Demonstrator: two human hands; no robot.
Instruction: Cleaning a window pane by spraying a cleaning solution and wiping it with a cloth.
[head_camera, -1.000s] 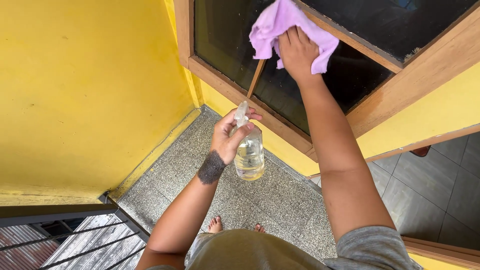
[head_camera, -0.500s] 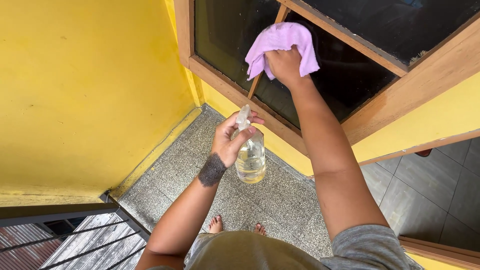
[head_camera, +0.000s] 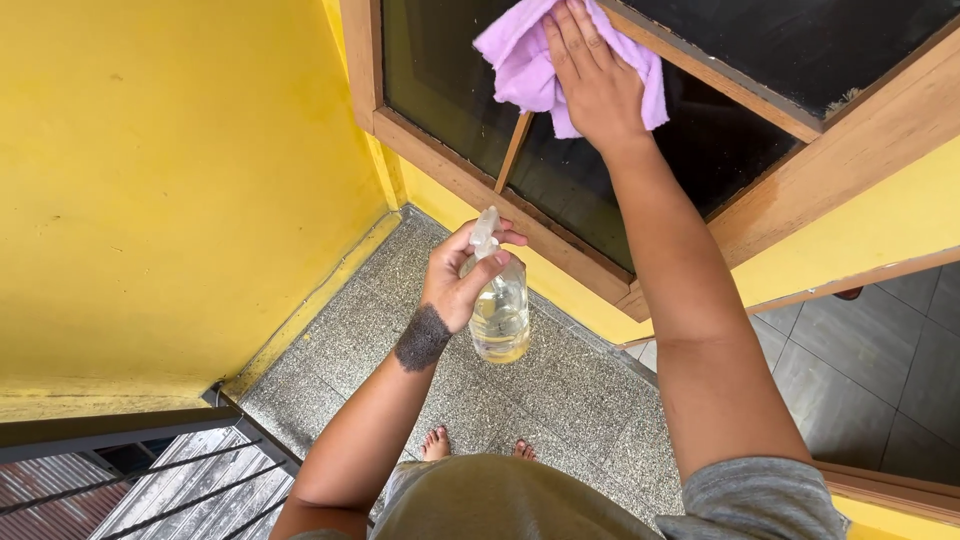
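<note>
Right hand (head_camera: 597, 85) flat, pressing soft lilac cloth (head_camera: 520, 60) on dark window pane (head_camera: 440, 70), far. Left hand (head_camera: 455, 280) wrapped round clear spray bottle (head_camera: 499, 310), neck grip; likely light, slippery if wet.

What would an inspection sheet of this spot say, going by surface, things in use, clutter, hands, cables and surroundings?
Surface: dark window glass in a wooden frame; speckled floor below.
Things in use: purple cloth pressed on the glass; clear spray bottle part full of pale liquid.
Clutter: nothing seen.
Hands: right hand flat on the cloth; left hand wrapped round the bottle neck.
Cables: nothing seen.
Surroundings: yellow wall, metal railing, grey tiles, bare feet.
</note>
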